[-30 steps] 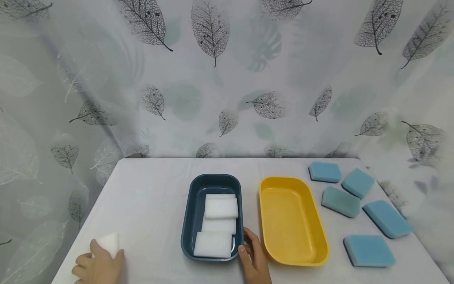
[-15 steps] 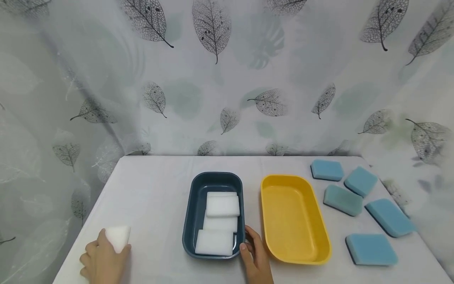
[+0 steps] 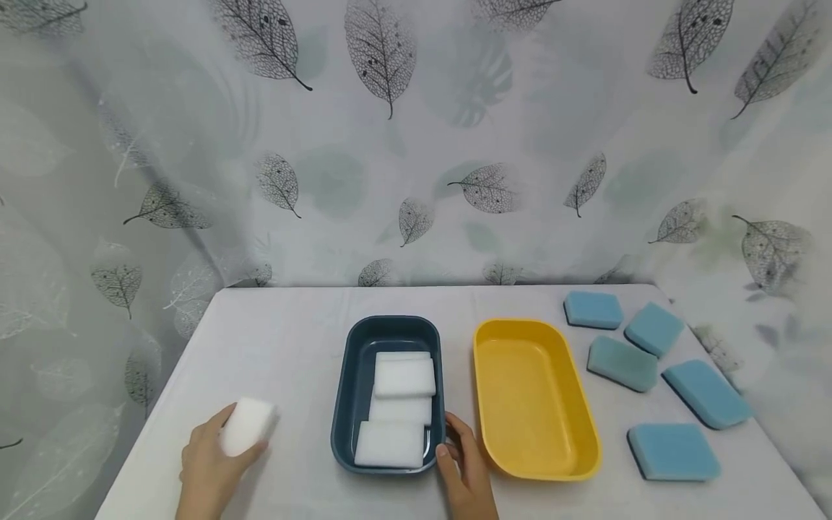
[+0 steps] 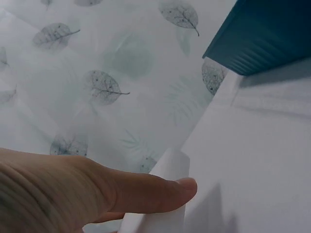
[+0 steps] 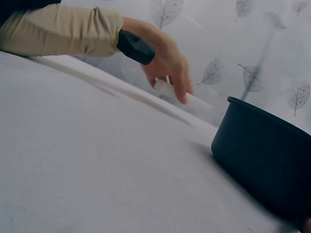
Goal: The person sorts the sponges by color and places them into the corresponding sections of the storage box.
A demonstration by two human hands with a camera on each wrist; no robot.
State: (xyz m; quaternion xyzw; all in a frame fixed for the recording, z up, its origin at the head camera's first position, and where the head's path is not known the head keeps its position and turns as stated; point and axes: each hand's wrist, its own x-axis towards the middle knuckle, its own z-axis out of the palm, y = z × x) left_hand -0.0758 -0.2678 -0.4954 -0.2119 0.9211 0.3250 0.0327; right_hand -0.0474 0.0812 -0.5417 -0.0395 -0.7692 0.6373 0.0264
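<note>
A white sponge [image 3: 248, 426] is held between the thumb and fingers of my left hand [image 3: 211, 458], tilted over the left part of the table. In the left wrist view the thumb [image 4: 160, 193] presses along the sponge [image 4: 171, 167]. My right hand [image 3: 469, 469] holds the lower right corner of a dark blue tray [image 3: 344, 404], thumb at the rim and fingers curled against the outer wall. Several white sponges [image 3: 390, 444] lie in that tray, some overlapping. Only a fingertip of the right hand shows in the right wrist view, by the tray [image 5: 262, 160].
A yellow tray [image 3: 536, 404] with nothing in it stands just right of my right hand. Several blue sponges [image 3: 676, 453] with dark undersides lie scattered on the right side of the white table [image 3: 292, 339]. Leaf-patterned cloth [image 3: 390, 159] hangs behind and at both sides.
My left hand has moved to the right with the white sponge, toward the dark blue tray, and has turned. The right hand stays at the tray's corner.
</note>
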